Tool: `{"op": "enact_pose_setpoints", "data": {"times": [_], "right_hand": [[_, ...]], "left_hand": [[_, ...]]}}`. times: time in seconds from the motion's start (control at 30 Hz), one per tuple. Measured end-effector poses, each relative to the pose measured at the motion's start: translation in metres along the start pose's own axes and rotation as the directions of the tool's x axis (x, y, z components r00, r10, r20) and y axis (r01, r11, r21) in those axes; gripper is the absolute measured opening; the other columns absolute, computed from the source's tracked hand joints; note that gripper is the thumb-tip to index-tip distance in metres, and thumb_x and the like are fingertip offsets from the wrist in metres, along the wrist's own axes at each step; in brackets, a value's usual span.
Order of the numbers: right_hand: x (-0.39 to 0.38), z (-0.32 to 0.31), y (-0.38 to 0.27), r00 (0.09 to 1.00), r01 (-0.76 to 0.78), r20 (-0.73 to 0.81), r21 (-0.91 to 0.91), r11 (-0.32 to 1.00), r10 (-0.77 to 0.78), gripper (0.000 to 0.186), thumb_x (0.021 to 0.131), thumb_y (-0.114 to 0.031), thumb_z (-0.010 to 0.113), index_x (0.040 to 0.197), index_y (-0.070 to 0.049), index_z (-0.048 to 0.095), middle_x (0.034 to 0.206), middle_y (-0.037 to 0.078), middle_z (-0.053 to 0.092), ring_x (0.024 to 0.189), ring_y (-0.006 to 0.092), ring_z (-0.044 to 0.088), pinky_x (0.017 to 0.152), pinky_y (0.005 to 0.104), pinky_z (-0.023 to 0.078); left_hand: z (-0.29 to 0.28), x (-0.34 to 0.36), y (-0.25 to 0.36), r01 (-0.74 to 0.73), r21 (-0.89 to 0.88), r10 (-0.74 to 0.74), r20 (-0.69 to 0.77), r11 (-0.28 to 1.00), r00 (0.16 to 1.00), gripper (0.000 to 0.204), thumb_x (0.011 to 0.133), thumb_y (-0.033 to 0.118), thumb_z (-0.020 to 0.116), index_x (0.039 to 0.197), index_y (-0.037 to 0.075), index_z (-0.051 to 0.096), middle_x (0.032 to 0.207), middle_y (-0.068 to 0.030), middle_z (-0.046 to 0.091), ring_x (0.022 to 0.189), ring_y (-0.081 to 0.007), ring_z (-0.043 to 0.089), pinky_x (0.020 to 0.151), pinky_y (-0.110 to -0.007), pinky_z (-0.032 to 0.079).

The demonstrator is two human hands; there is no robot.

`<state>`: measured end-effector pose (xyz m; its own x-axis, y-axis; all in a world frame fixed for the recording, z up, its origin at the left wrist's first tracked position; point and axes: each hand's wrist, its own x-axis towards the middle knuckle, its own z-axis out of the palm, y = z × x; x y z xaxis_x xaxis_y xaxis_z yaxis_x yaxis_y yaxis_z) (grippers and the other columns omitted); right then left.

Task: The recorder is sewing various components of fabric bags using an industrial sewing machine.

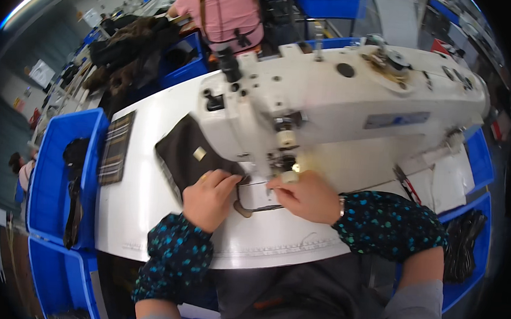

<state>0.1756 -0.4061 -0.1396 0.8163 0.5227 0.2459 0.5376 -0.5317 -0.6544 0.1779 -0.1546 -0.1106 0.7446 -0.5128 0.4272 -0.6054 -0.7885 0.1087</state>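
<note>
A white sewing machine [331, 99] stands on the white table, its small lamp lit beside the needle area. A dark brown piece of cloth [182, 148] with a small pale label [199, 153] lies left of the machine head. My left hand [208, 200] is closed, thumb and fingertips pinching the cloth's right corner. Close to the presser foot, my right hand [309, 196] is closed too, its thumb and forefinger pressed together; whatever they hold is too small to make out. Between the hands, a dark strip with a tan end [242, 210] lies by the needle plate.
A folded plaid cloth [116, 147] lies at the table's left edge. Blue bins [65, 176] stand left, another [468, 251] right with dark striped cloth. Red-handled scissors [408, 185] rest right of the machine. Beyond it sits a person in pink [227, 12].
</note>
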Motion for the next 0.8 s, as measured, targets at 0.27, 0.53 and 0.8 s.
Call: {"op": "enact_pose_setpoints", "data": {"times": [0.27, 0.53, 0.8], "right_hand": [[-0.038, 0.021, -0.028, 0.996, 0.025, -0.085, 0.466, 0.884, 0.017, 0.055, 0.085, -0.013, 0.073, 0.135, -0.005, 0.053, 0.115, 0.019, 0.069, 0.104, 0.0376, 0.067, 0.088, 0.0427, 0.051], [-0.224, -0.106, -0.067, 0.955, -0.217, -0.172, 0.142, 0.966, 0.24, 0.038, 0.088, -0.011, 0.068, 0.126, -0.018, 0.067, 0.108, 0.006, 0.074, 0.09, 0.0311, 0.07, 0.079, 0.0373, 0.055], [-0.432, -0.218, -0.083, 0.48, -0.664, -0.43, 0.391, 0.637, 0.764, 0.044, 0.084, -0.005, 0.077, 0.128, -0.006, 0.067, 0.142, 0.018, 0.06, 0.128, 0.0281, 0.059, 0.108, 0.0359, 0.044]], "left_hand": [[-0.002, -0.077, 0.162, -0.254, -0.403, 0.17, -0.232, 0.879, 0.958, 0.02, 0.084, 0.004, 0.076, 0.103, 0.001, 0.076, 0.098, -0.015, 0.072, 0.084, -0.0318, 0.069, 0.076, -0.04, 0.056], [-0.01, -0.093, 0.125, -0.34, -0.22, 0.258, -0.33, 0.914, 0.908, 0.019, 0.088, 0.002, 0.075, 0.107, -0.003, 0.072, 0.092, -0.0165, 0.068, 0.08, -0.0336, 0.065, 0.076, -0.043, 0.054], [0.008, -0.095, 0.088, -0.012, -0.169, -0.037, -0.284, 0.985, 0.958, 0.021, 0.097, 0.008, 0.068, 0.114, -0.004, 0.071, 0.104, -0.0204, 0.068, 0.093, -0.0381, 0.062, 0.085, -0.047, 0.051]]}}
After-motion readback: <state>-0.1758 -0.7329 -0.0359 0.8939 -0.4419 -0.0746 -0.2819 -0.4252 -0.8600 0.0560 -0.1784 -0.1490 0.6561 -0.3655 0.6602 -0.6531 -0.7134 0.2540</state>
